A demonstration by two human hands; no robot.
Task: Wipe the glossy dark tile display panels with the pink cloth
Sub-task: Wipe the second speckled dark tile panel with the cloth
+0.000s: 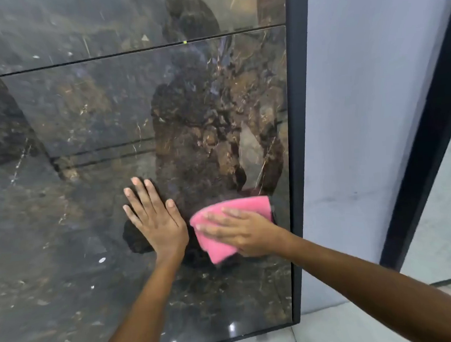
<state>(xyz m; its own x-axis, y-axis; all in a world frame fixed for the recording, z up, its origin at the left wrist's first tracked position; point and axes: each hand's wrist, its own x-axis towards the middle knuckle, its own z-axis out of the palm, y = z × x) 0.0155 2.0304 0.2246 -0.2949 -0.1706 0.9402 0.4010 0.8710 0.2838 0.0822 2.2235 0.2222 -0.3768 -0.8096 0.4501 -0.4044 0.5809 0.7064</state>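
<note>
Pressing flat against the lower tile panel (105,120), the right hand (238,229) lay over the folded pink cloth (225,247), its fingers spread nearly straight and pointing leftward, holding the cloth to the surface by pressure rather than by any curl around it. The left hand (156,217) rested just beside it, palm down and fingers straight and splayed upward, touching the same panel and holding nothing. The cloth sat low on the panel, near its right edge, close to the dark frame (300,139) that bordered it.

The cloth looked soft and light, folded into a thick pad; it would likely bunch or slip out from under the palm if pressure eased, so a flat, broad hold across its middle seemed the sensible way to steer it. The panel read as hard, stiff and very slick, its gloss mirroring the room, and the cloth should glide easily over it. Being tile, it was probably brittle at the edges, so pressure was best kept on the face, away from the seam (132,53) between the lower panel and the upper panel (78,24).
</note>
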